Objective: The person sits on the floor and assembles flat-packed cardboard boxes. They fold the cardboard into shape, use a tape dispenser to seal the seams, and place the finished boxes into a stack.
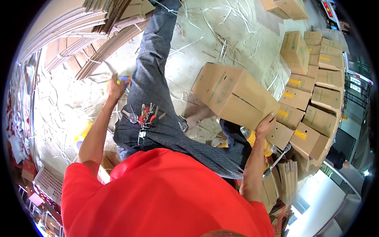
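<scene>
My right hand (266,125) grips the near right edge of a brown cardboard box (221,89), which is tilted over my bent right leg. Its facing side has two flaps meeting along a seam, and green print shows on another side. Out to the left, my left hand (115,89) is closed around a small blue and orange tool (125,80), beside my outstretched leg; its exact kind is too small to tell. A bunch of keys (147,115) hangs at my waist.
Stacked cardboard boxes (296,98) with yellow tape form a wall at the right. Bundles of flattened cartons (90,59) lie at the far left. Loose pale straps (55,118) litter the floor. A white plastic basket (48,184) stands at the near left.
</scene>
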Demonstrator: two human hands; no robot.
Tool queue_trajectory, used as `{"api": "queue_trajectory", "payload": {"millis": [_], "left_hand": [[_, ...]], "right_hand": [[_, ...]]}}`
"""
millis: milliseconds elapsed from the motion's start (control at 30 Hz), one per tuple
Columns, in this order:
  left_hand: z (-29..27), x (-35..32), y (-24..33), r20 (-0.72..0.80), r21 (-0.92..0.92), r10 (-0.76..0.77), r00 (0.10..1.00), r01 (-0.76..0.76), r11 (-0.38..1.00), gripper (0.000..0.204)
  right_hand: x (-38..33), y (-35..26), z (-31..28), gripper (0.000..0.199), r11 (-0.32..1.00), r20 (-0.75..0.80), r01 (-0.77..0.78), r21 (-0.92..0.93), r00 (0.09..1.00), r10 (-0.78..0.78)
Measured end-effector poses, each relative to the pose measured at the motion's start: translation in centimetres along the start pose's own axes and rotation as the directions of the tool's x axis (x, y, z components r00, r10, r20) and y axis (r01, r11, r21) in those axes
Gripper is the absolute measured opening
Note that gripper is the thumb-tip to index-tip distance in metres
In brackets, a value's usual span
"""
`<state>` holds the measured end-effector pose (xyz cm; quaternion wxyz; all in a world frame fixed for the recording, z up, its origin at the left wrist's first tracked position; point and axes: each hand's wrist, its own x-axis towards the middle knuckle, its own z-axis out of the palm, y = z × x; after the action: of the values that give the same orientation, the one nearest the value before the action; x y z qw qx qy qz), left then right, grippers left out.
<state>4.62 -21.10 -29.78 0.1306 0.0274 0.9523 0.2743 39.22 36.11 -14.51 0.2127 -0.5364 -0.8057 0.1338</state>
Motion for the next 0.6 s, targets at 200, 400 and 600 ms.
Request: {"api": "queue_trajectory", "payload": {"millis": [200, 400, 600], "left_hand": [[-0.2, -1.1, 26.0, -0.342, -0.439, 0.482, 0.807, -0.591, 0.677, 0.044], [12.8, -5.3, 41.6, -0.075, -0.761, 0.574, 0.816, -0.419, 0.496, 0.051], [24.4, -5.3, 35.6, 0.132, -0.513, 0.287, 0.949, -0.182, 0.839, 0.062]], "right_hand": [[2.8, 0.4, 0.8, 0.075, 0.995, 0.053, -0.101, 0.013, 0.994, 0.1], [4.0, 2.4, 1.2, 0.076, 0.985, 0.001, -0.12, -0.121, 0.993, 0.121], [6.0, 6.4, -0.3, 0.065, 0.947, 0.054, -0.274, 0.169, 0.962, 0.269]]}}
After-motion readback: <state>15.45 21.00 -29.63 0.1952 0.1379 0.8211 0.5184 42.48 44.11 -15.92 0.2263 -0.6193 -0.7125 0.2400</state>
